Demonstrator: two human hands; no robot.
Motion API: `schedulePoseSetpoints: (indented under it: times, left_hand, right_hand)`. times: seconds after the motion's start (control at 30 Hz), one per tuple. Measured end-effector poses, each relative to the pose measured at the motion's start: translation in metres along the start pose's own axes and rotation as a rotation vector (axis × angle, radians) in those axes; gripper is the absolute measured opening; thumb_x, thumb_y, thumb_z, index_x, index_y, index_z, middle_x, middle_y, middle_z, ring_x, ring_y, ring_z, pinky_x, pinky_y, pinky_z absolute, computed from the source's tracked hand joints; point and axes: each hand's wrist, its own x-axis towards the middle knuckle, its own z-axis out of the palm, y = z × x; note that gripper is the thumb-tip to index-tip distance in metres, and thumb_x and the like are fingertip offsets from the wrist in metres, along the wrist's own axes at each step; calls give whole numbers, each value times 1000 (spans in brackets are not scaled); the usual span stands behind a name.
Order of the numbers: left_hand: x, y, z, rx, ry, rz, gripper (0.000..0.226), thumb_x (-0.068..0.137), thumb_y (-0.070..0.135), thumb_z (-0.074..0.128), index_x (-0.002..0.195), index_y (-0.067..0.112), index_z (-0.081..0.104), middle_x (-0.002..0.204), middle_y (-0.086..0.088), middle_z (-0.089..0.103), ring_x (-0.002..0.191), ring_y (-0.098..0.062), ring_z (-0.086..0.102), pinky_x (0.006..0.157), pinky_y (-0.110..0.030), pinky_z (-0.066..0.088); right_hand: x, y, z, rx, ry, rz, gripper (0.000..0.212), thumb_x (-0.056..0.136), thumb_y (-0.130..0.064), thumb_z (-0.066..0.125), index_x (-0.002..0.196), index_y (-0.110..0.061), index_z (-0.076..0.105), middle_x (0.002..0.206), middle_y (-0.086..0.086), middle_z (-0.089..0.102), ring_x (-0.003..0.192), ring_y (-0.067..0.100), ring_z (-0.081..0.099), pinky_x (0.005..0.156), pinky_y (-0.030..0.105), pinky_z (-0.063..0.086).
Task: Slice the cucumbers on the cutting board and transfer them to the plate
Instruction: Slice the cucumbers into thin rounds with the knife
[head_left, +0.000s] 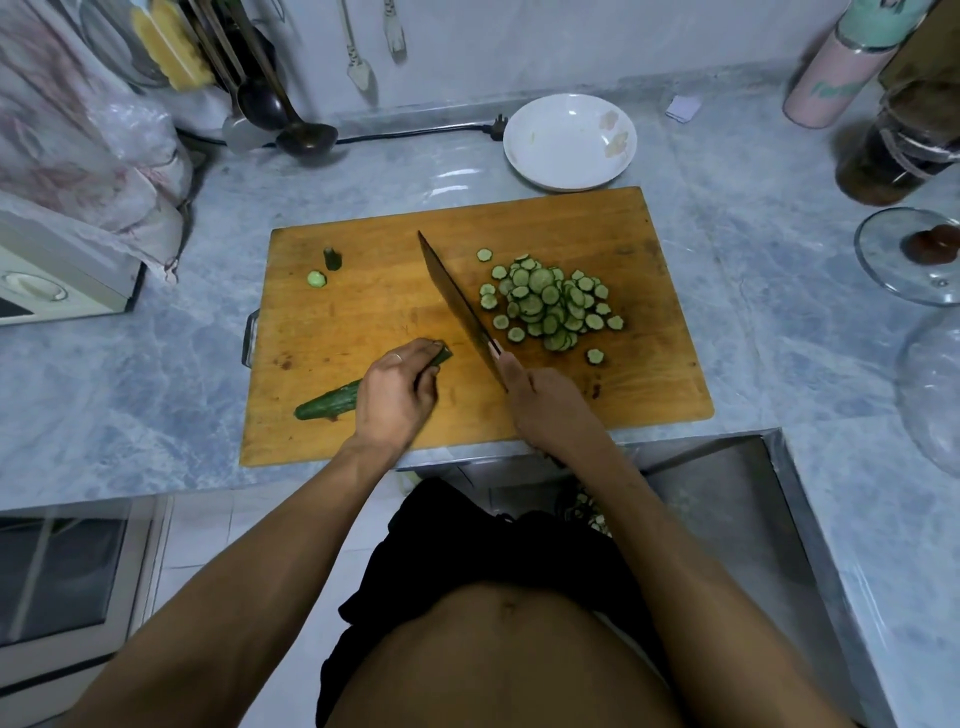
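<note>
**Cucumber held, knife poised**

Our left hand (397, 392) grips the cucumber (332, 401) near the wooden cutting board's (363, 312) front edge. Our right hand (540, 405) clasps the knife (457, 301), its blade angled between the cucumber and the heap of slices (550, 304). The white plate (569, 140) sits on the counter (753, 291) just behind the board.

Dim cool light, soft shadows; glare on counter (457, 179); wide-angle bend at edges, corners blurry.
</note>
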Motion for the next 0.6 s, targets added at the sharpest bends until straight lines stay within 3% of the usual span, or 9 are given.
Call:
schedulePoseSetpoints:
  times: [0.13, 0.3, 0.47, 0.6]
  left_hand:
    - [1, -1, 4, -26, 3, -19, 30, 83, 1, 67, 112, 7, 71, 113, -7, 70, 103, -26, 65, 90, -29, 49]
    - [1, -4, 6, -41, 10, -27, 28, 83, 2, 68, 110, 7, 72, 113, -8, 70, 104, -24, 65, 93, -25, 46]
    - [1, -9, 7, -10, -22, 2, 27, 86, 6, 65, 112, 7, 72, 118, -9, 68, 109, -26, 63, 95, -36, 51]
    - [1, -7, 8, -6, -14, -16, 28, 85, 7, 63, 112, 5, 71, 117, -10, 68, 108, -27, 63, 96, -36, 50]
  right_hand:
    - [1, 2, -9, -2, 53, -4, 62, 103, -55, 22, 61, -15, 43, 60, 2, 50, 56, 15, 48, 53, 29, 34]
    - [-9, -1, -12, 41, -9, -2, 65, 101, -59, 21, 66, -12, 48, 59, 5, 51, 50, 17, 52, 51, 27, 40]
    - [-21, -14, -5, 74, -86, -29, 68, 101, -59, 21, 76, -7, 57, 65, 14, 53, 56, 23, 52, 58, 32, 43]
    - [-27, -17, -4, 46, -92, -52, 67, 103, -55, 20, 77, -6, 57, 69, 16, 54, 60, 26, 54, 61, 34, 45]
